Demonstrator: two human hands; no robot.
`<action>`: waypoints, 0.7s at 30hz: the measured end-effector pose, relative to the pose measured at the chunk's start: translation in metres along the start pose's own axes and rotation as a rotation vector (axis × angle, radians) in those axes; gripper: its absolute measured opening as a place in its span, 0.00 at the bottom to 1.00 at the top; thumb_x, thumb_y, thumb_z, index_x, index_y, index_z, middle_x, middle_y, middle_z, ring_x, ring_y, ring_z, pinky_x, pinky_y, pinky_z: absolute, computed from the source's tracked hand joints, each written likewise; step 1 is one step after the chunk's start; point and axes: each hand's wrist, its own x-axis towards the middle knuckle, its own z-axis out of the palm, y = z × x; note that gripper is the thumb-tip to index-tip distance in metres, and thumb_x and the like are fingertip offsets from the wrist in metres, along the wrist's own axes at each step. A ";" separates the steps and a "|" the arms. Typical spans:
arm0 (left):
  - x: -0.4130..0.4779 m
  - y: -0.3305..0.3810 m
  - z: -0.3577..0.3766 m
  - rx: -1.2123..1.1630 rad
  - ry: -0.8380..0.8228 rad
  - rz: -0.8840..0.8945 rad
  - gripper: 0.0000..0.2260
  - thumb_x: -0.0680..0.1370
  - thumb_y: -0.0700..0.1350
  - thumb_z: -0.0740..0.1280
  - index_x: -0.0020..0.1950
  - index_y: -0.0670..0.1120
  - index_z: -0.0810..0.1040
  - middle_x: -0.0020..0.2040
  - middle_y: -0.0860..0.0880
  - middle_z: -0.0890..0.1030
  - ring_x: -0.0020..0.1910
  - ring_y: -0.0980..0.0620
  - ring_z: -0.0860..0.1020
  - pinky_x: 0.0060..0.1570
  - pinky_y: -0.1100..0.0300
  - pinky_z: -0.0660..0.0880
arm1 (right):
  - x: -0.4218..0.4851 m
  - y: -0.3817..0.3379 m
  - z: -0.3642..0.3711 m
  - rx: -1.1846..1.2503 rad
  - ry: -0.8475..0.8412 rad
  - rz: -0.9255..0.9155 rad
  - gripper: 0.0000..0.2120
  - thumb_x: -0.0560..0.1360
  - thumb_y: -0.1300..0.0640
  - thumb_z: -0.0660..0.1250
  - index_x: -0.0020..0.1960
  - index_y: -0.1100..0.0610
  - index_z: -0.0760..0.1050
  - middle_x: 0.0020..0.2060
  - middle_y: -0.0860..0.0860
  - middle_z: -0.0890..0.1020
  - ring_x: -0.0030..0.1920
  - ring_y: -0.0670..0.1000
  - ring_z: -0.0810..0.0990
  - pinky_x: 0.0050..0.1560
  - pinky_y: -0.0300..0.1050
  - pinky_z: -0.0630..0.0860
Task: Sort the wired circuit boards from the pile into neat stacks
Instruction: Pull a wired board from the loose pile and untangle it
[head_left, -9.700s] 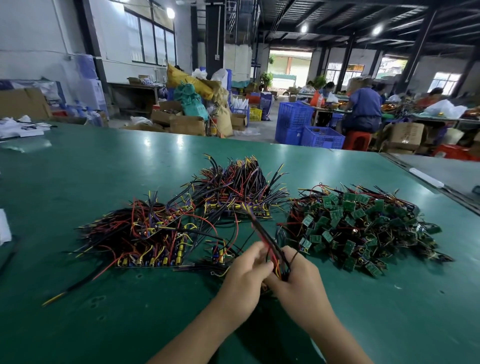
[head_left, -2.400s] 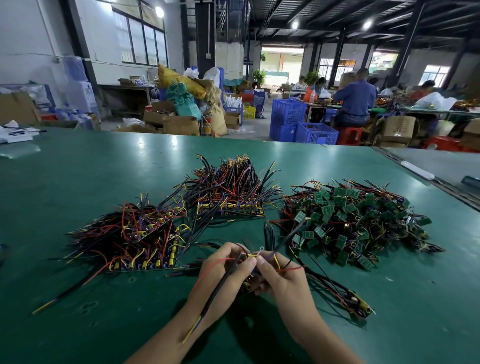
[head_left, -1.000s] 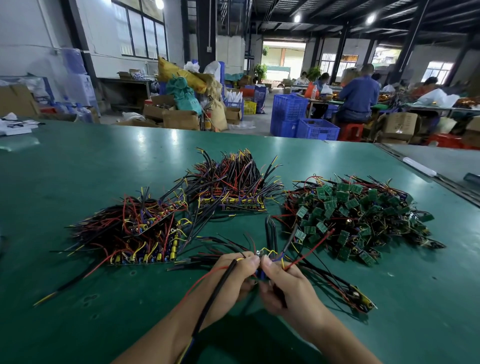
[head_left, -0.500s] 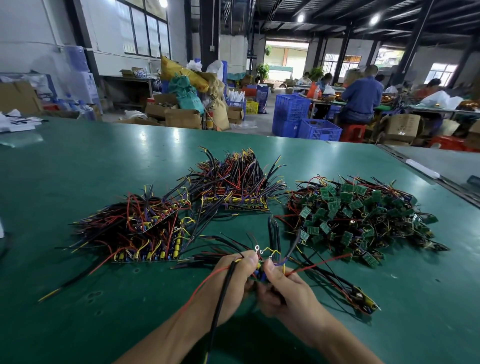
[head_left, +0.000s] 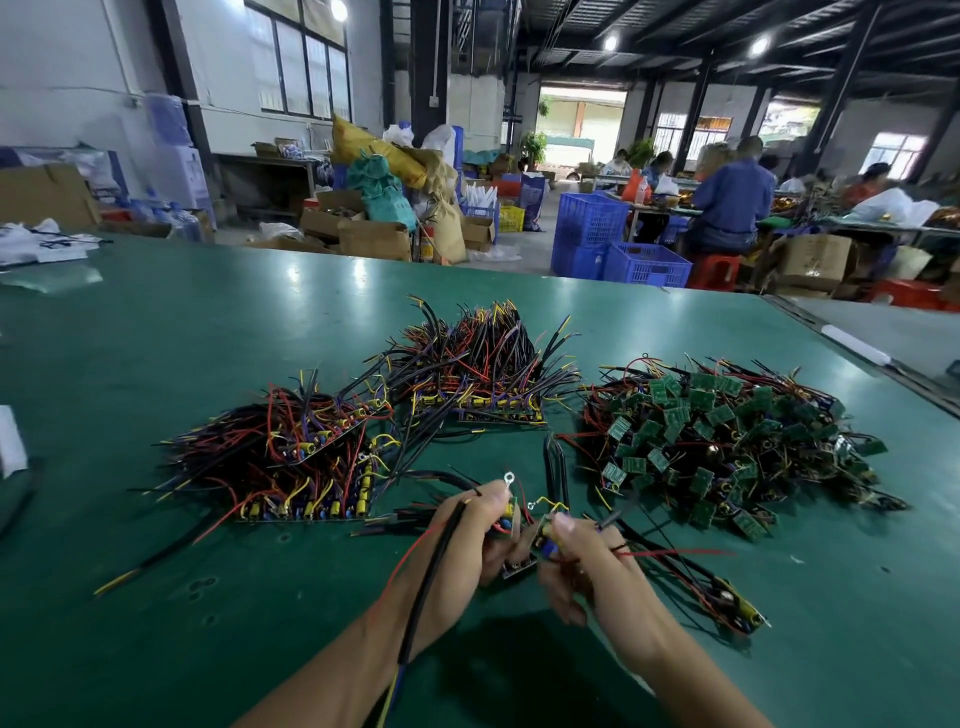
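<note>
Board (head_left: 521, 565) sits between left hand (head_left: 457, 551) and right hand (head_left: 597, 577), apparently pinched by both.

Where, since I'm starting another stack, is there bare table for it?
Bare table lies left of the left stack, beyond the far stack, and near-right, this side of the pile. Crowded around the left hand and right hand, between stacks and pile.

Green table (head_left: 208, 338). Obstacles: loose pile of green circuit boards (head_left: 727, 441). Just left of it, far stack (head_left: 483, 374), with a narrow lane between, stray leads crossing it. Further left, near stack (head_left: 291, 457), its wires tangling with the far stack's. Nearer than the pile: wired bundle (head_left: 717, 587), then left hand (head_left: 457, 545) and right hand (head_left: 592, 566) gripping wired boards (head_left: 519, 565). Open surface: beyond, right and far left of the pile.
</note>
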 end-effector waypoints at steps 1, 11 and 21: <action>-0.004 0.001 0.000 0.045 -0.042 0.098 0.21 0.74 0.60 0.59 0.40 0.41 0.73 0.26 0.47 0.68 0.24 0.53 0.65 0.28 0.62 0.63 | 0.000 0.002 -0.002 -0.097 0.048 -0.021 0.31 0.72 0.33 0.55 0.35 0.61 0.76 0.24 0.51 0.71 0.26 0.50 0.69 0.34 0.45 0.69; -0.002 -0.015 -0.006 0.325 0.105 0.430 0.19 0.76 0.47 0.60 0.67 0.56 0.71 0.50 0.56 0.80 0.44 0.58 0.78 0.48 0.69 0.71 | 0.009 0.006 -0.009 -0.298 0.266 -0.112 0.24 0.80 0.60 0.57 0.70 0.38 0.69 0.60 0.39 0.78 0.61 0.37 0.75 0.61 0.34 0.69; -0.006 -0.010 0.001 0.105 -0.034 0.100 0.06 0.80 0.47 0.65 0.47 0.51 0.81 0.31 0.43 0.83 0.26 0.46 0.79 0.27 0.57 0.76 | 0.006 0.005 0.005 -0.189 0.304 -0.208 0.17 0.73 0.65 0.59 0.46 0.46 0.80 0.31 0.51 0.80 0.32 0.50 0.78 0.35 0.48 0.75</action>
